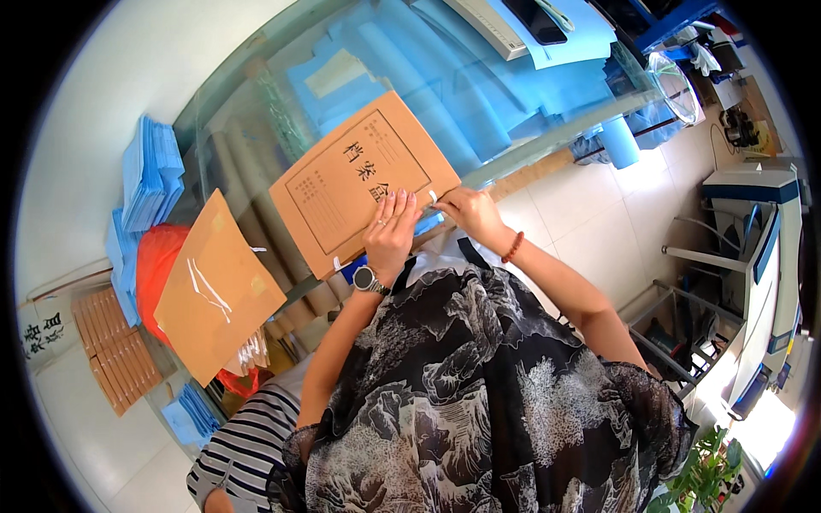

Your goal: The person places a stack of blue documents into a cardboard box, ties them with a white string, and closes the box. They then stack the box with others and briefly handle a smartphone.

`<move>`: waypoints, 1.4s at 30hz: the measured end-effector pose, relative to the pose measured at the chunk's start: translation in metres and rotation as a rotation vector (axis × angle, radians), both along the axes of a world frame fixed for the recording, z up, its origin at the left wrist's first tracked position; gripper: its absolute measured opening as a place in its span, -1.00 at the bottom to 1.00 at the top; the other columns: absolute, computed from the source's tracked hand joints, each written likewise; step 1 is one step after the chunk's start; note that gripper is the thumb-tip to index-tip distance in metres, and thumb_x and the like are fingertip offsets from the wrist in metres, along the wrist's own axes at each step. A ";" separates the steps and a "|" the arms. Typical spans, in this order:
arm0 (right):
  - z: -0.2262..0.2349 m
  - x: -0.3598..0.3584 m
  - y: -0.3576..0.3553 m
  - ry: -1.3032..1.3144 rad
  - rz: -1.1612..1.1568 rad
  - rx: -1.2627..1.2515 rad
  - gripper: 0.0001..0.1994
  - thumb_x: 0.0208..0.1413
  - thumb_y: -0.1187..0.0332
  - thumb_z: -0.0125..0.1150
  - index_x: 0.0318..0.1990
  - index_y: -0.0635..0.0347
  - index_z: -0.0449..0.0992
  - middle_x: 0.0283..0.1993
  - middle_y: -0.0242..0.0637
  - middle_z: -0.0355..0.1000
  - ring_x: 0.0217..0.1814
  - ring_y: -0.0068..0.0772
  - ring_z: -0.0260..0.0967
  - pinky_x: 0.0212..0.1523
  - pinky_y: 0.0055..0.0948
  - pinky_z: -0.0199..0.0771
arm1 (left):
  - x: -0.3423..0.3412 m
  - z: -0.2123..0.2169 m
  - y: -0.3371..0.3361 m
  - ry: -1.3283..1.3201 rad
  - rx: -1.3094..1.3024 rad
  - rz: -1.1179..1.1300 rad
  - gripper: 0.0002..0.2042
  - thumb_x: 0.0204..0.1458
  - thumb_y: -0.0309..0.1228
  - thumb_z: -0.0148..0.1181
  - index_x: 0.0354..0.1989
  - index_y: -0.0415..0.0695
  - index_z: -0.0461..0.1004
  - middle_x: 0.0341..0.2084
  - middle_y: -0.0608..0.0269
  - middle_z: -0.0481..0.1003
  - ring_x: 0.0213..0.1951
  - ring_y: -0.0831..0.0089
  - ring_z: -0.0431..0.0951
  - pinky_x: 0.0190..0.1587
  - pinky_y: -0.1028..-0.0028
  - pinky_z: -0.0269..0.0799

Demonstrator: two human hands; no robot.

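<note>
Glass covers the desk (256,111) in front of me, with blue sheets showing beneath it and pale floor tiles off to my right. On it lies a brown cardboard file box (359,179), flat and turned at an angle. My left hand (391,235) presses on its near corner, palm down, fingers spread flat. My right hand (466,214) pinches a small white tab at the box's edge. A second brown folder (214,286) lies well apart to my left, beside stacked blue folders (150,171).
</note>
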State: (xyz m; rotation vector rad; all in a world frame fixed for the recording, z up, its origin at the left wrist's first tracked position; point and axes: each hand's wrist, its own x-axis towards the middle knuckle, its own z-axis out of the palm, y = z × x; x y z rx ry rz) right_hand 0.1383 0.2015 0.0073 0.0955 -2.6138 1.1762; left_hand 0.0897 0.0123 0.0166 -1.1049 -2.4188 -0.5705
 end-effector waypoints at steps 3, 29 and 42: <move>0.007 0.009 -0.021 -0.135 -0.112 0.093 -0.82 0.08 0.38 0.20 -0.36 0.35 0.40 -0.40 0.01 0.43 -0.41 0.08 0.46 -0.40 -0.17 0.48 | 0.002 0.006 0.002 -0.037 0.010 -0.007 -0.69 0.03 -0.41 0.26 -0.05 -0.24 0.53 -0.07 0.06 0.55 0.02 0.21 0.54 0.16 0.27 0.38; 0.019 -0.042 -0.095 0.195 0.519 0.568 -0.27 0.03 0.12 0.21 0.35 0.11 0.13 0.39 -0.13 0.09 0.46 -0.13 -0.03 0.41 -0.11 -0.04 | 0.034 0.023 -0.138 -0.831 0.431 0.439 -0.39 -0.06 -0.47 0.33 0.24 -0.07 0.32 0.16 -0.11 0.32 0.08 0.16 0.49 -0.01 0.40 0.48; 0.014 -0.036 -0.103 0.243 0.487 0.548 -0.45 0.16 0.10 0.11 0.30 -0.04 0.27 0.38 -0.11 0.13 0.45 -0.07 0.00 0.39 -0.07 0.00 | 0.044 0.017 -0.126 -0.595 0.441 0.478 -0.55 -0.02 -0.44 0.31 0.10 -0.16 0.46 0.10 -0.20 0.37 0.06 0.15 0.51 0.00 0.40 0.45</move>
